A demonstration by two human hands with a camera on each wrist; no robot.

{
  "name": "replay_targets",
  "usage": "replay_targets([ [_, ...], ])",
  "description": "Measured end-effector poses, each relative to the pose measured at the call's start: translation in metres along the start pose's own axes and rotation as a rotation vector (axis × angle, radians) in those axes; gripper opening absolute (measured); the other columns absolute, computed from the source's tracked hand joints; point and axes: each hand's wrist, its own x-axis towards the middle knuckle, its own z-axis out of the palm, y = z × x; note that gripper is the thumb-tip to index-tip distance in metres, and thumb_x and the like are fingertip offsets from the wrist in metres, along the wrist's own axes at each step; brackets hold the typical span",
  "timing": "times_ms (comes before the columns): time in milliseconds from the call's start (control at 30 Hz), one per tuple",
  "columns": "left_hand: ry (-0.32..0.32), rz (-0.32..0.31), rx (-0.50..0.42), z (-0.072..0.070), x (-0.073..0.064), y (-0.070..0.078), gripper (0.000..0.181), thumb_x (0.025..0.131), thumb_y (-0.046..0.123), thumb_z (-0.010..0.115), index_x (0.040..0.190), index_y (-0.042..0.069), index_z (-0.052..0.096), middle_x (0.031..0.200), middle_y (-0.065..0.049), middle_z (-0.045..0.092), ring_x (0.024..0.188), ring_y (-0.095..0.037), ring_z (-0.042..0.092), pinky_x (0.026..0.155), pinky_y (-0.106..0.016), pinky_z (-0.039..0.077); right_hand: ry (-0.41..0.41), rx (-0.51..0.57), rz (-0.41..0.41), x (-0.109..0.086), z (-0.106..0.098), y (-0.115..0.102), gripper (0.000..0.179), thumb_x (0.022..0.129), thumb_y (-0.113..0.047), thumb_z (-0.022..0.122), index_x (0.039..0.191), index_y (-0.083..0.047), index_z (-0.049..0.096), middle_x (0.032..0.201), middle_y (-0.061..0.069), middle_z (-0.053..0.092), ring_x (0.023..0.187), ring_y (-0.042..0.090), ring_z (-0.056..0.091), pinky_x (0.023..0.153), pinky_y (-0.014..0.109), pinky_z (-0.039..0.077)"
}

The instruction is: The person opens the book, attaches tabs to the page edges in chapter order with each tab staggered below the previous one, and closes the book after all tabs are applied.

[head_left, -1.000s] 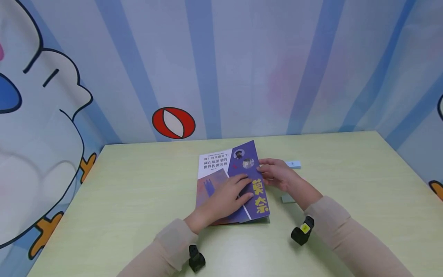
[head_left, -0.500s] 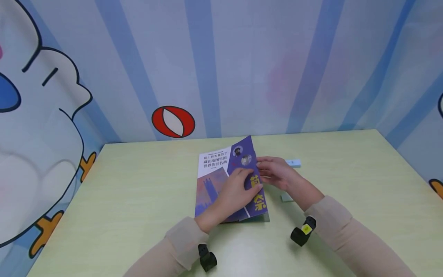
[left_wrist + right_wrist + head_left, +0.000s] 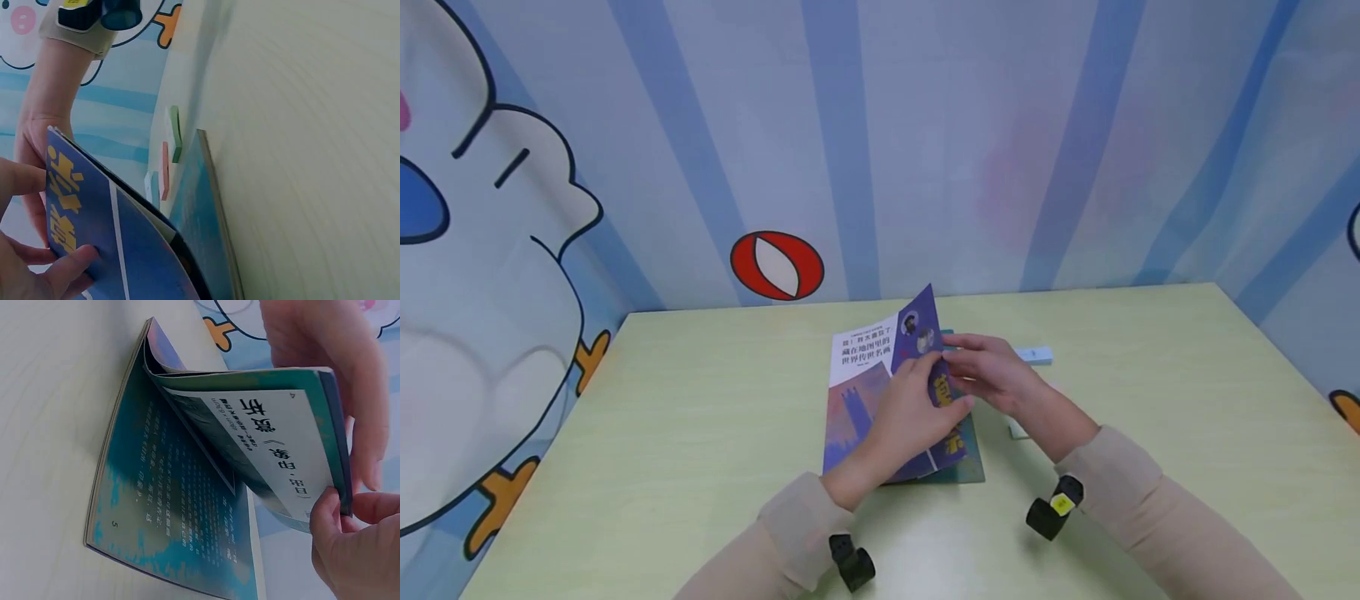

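Note:
A book (image 3: 859, 400) with a purple and white cover lies on the table, its cover and some pages raised along the right edge. Fingers of my left hand (image 3: 906, 421) rest on the cover, the thumb reaching past its edge. My right hand (image 3: 996, 375) pinches that raised edge, its thumb on a printed inner page (image 3: 275, 450) in the right wrist view. Beneath, a teal page (image 3: 169, 506) with pale text lies flat. In the left wrist view the cover (image 3: 106, 231) stands tilted above the teal page.
A light blue block (image 3: 1035, 356) and a pale green block (image 3: 1017, 430) lie right of the book, partly behind the right hand. The left wrist view also shows a pink block (image 3: 164, 172). A striped cartoon backdrop (image 3: 925, 150) rises behind the table (image 3: 722, 417).
The cover and pages have lifted further and tilted left, exposing the teal page beneath. My left hand has slid right across the cover; my right hand has shifted slightly left with the edge.

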Motion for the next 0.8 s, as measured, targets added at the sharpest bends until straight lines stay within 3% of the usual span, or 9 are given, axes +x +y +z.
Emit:
replay_targets([
  [133,0.009,-0.010,-0.025,-0.004,-0.002,0.001,0.073,0.082,0.036,0.068,0.141,0.007,0.038,0.129,-0.015,0.048,0.104,-0.027,0.052,0.085,-0.040,0.047,-0.025,-0.033,-0.060,-0.001,0.006,0.001,0.046,0.097,-0.009,0.048,0.140,0.002,0.037,0.129,0.020,0.048,0.088,0.010,0.057,0.077,0.022,0.050],
  [333,0.003,-0.018,-0.121,-0.008,-0.004,-0.002,0.080,0.077,0.015,0.066,0.147,0.008,0.026,0.132,-0.016,0.043,0.096,-0.025,0.049,0.075,-0.035,0.046,-0.044,-0.015,-0.084,0.000,0.013,0.003,0.046,0.096,-0.008,0.049,0.139,0.002,0.038,0.135,0.022,0.044,0.094,0.012,0.057,0.082,0.025,0.050],
  [567,0.015,-0.028,-0.272,-0.013,-0.008,-0.011,0.081,0.076,0.004,0.063,0.147,0.009,0.024,0.141,-0.011,0.036,0.114,-0.024,0.045,0.089,-0.038,0.046,-0.075,-0.069,-0.125,0.000,0.022,0.008,0.045,0.095,-0.008,0.052,0.138,-0.002,0.042,0.131,0.020,0.049,0.100,0.022,0.059,0.092,0.038,0.047],
  [800,0.037,-0.044,-0.352,-0.025,-0.011,-0.012,0.078,0.076,0.003,0.061,0.146,0.011,0.027,0.138,-0.008,0.040,0.116,-0.025,0.047,0.084,-0.039,0.050,-0.145,-0.066,-0.194,0.001,0.030,0.013,0.049,0.097,-0.015,0.050,0.144,-0.008,0.035,0.136,0.020,0.043,0.119,0.034,0.047,0.095,0.044,0.043],
])
